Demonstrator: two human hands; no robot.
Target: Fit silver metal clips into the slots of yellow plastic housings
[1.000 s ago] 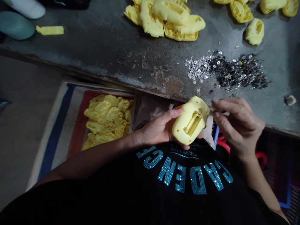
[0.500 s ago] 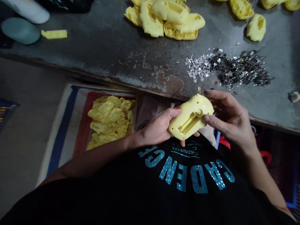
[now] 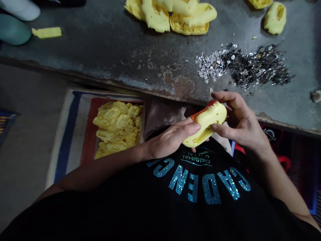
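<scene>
A yellow plastic toy shell (image 3: 211,117), with a long battery slot and small holes, is held in front of my chest, tilted on edge. My left hand (image 3: 173,136) grips its near left end, thumb on top and fingers underneath. Along the shell's far edge shows an orange and red strip (image 3: 200,113); whether it covers a finger or belongs to the shell I cannot tell. My right hand (image 3: 243,120) holds the right end, its thumb pressed by the slot and its index finger raised beyond. The other right fingertips are hidden behind the shell.
On the grey worktable (image 3: 100,57) lie a heap of small metal contacts (image 3: 245,68), a pile of yellow shells (image 3: 193,16), a single shell (image 3: 275,18) and a yellow strip (image 3: 50,32). More yellow parts (image 3: 119,125) fill a container below the table edge at left.
The shell has been tipped from face-up onto its edge, so the slot now faces more toward me. Both hands keep hold of it, and the view has shifted slightly.
</scene>
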